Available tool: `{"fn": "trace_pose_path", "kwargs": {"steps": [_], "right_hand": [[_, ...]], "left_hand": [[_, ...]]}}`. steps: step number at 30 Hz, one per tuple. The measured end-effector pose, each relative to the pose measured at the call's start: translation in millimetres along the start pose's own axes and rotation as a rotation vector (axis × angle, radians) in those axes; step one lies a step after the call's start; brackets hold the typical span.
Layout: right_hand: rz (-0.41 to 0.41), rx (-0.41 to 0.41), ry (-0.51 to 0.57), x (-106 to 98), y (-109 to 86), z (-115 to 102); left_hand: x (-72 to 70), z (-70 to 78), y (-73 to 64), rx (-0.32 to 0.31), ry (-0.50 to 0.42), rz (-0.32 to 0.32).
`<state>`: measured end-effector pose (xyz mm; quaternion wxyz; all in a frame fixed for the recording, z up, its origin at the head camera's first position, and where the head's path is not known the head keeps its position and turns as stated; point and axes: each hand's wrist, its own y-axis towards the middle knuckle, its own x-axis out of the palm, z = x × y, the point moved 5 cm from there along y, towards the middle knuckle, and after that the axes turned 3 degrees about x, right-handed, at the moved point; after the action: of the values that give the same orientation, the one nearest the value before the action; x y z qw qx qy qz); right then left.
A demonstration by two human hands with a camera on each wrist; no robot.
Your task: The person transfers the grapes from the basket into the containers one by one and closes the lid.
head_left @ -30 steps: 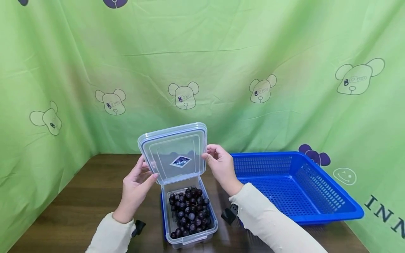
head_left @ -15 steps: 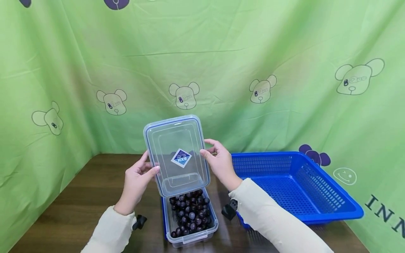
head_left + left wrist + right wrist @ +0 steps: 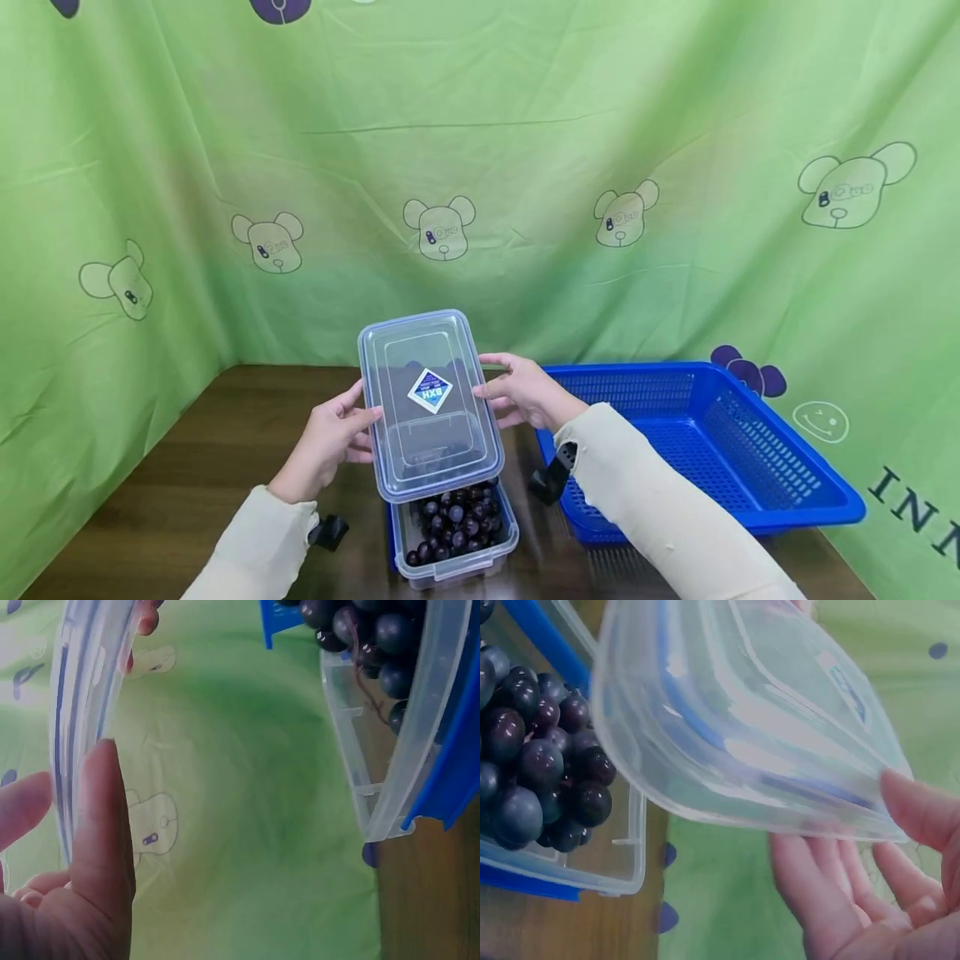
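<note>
Both hands hold a clear plastic lid (image 3: 408, 342) with a blue seal and a diamond-shaped label. My left hand (image 3: 327, 442) pinches its left edge, thumb in front and fingers behind. On the opposite edge my right hand (image 3: 528, 394) grips with the thumb on top and fingers below, as the right wrist view shows. The lid is tilted above a clear plastic container (image 3: 459, 569) and hides its far part in the head view. Dark grapes (image 3: 457, 525) lie inside the container; a thin stem (image 3: 367, 690) shows in the left wrist view.
A large blue plastic basket (image 3: 750, 508) with slotted walls stands at the right, beside the right forearm. The container has a blue piece (image 3: 391, 537) along its left side. A brown wooden table (image 3: 187, 492) carries everything, with a green printed curtain (image 3: 525, 275) behind.
The lid has been turned round in the hands from its steep, wide pose, then lowered and tilted flatter over the grapes. The container and basket stay put.
</note>
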<state>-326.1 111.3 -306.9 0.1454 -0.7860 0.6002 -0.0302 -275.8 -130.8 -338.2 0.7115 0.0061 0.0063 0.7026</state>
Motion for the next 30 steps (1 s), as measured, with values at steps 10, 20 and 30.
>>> {"fn": "trace_pose_path", "kwargs": {"steps": [10, 20, 30], "right_hand": [[-0.068, 0.073, -0.138, 1.3, 2.2, 0.1], [-0.082, 0.08, -0.243, 6.5, 4.5, 2.1], [-0.094, 0.088, -0.274, 8.6, 6.1, 11.9]], "left_hand": [[4.1, -11.3, 3.1, -0.097, -0.053, -0.162], [2.2, -15.9, 5.0, -0.13, 0.072, -0.143], [3.3, -22.7, 3.0, -0.139, 0.075, -0.188]]}}
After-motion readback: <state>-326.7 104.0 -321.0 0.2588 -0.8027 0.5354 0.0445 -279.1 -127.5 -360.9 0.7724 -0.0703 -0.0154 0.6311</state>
